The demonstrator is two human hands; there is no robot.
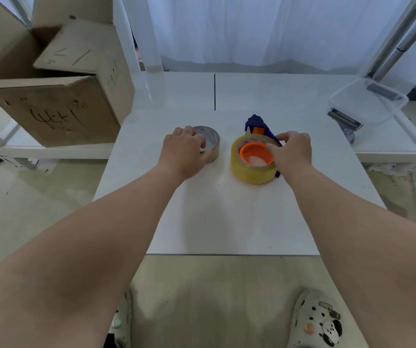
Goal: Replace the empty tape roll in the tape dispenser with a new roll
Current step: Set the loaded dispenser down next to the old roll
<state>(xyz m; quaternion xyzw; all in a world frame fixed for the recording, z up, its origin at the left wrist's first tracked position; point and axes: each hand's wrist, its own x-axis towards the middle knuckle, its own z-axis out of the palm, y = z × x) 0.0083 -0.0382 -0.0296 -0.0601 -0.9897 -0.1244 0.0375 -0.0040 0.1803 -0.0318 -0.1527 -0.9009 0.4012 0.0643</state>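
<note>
The tape roll (252, 172) in my right hand (292, 152) is glossy amber film on a smooth orange plastic hub (248, 149). The dispenser (255, 122) is dark blue plastic. My left hand (183, 152) grips a matt cardboard core (211, 139). The white table (227, 222) is smooth and faintly shiny. Upper left is a dull brown cardboard box (56, 111), upper right a clear plastic tub (367, 102).

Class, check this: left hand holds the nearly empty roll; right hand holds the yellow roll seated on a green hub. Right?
No: the head view shows the hub is orange, not green. The left hand, nearly empty roll, right hand and yellow roll are as stated.
</note>
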